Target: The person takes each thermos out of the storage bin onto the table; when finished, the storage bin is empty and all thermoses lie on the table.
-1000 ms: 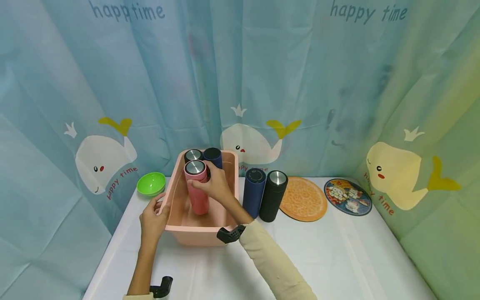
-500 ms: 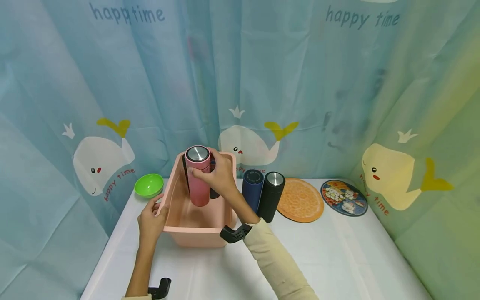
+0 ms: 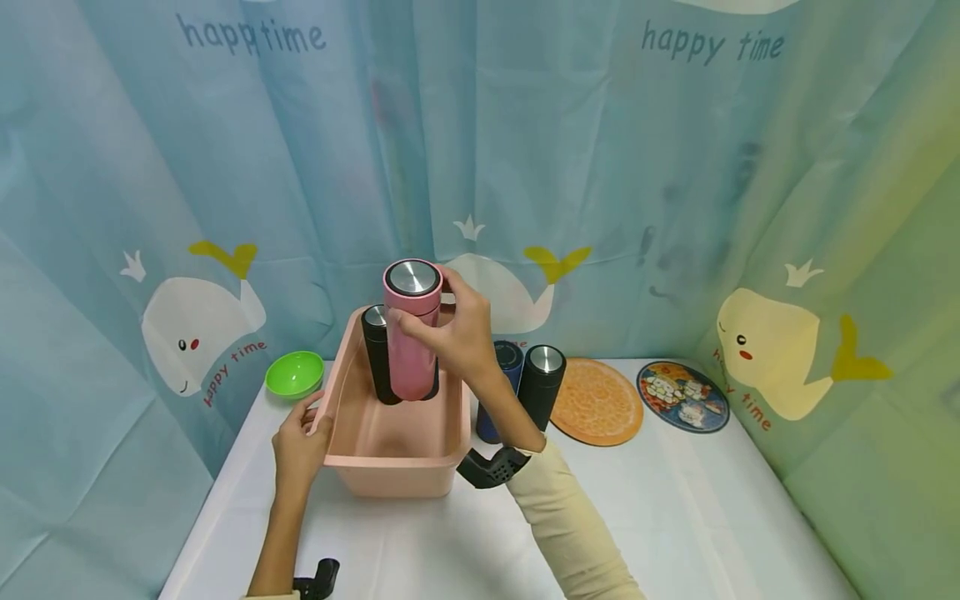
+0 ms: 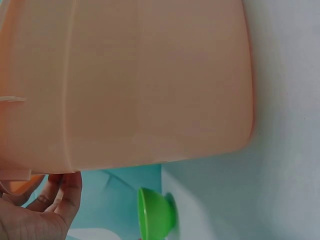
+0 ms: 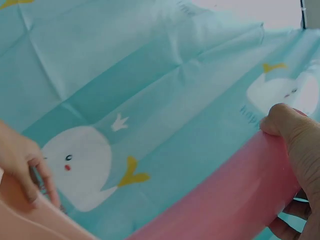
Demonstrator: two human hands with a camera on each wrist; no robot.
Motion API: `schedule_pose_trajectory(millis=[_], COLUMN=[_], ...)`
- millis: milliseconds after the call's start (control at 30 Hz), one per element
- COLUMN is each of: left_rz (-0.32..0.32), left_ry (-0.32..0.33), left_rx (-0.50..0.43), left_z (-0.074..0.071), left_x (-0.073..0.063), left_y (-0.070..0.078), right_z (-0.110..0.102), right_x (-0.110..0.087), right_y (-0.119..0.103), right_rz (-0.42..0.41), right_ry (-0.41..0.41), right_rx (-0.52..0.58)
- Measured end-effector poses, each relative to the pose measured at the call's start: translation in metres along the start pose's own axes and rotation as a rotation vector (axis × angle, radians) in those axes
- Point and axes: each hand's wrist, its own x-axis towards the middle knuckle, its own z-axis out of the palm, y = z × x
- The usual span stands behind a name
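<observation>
My right hand (image 3: 459,329) grips a pink thermos flask (image 3: 412,354) near its top, thumb in front and fingers behind. The flask is upright above the pink plastic tub (image 3: 397,479), its silver-topped lid facing up. My left hand (image 3: 298,442) pinches the tub's left rim; in the left wrist view the fingers (image 4: 67,200) curl up under that rim. Inside the tub a black thermos (image 3: 378,358) stands at the back left. Another dark thermos behind the pink one is mostly hidden. In the right wrist view the pink flask (image 5: 225,200) slants away from the thumb.
Right of the tub stand a dark blue thermos (image 3: 508,357), partly behind my right forearm, and a black thermos (image 3: 542,387). Farther right lie an orange round mat (image 3: 597,404) and a patterned round mat (image 3: 684,397). A green bowl (image 3: 295,375) sits left of the tub.
My right hand has raised the pink thermos from low inside the tub, moving it up and slightly right. My left hand has stayed at the tub's left rim.
</observation>
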Motion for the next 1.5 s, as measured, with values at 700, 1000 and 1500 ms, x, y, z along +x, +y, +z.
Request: schedule_pose_trajectory(millis=[700,1000,1500], left_rz=[0.013,0.014,0.01], left_ry=[0.007,0.008,-0.001], left_rx=[-0.004,-0.014,-0.027], left_z=[0.001,0.0,0.0], left_x=[-0.005,-0.005,0.0], left_y=[-0.002,-0.003,0.0], right_z=[-0.061,-0.081,-0.095], right_x=[-0.016,-0.034,-0.063], right_y=[-0.027,-0.022,-0.001], right_rz=[-0.063,0.01,0.119], right_ry=[0.163,0.197,0.21], right_rx=[-0.136,-0.129,-0.22])
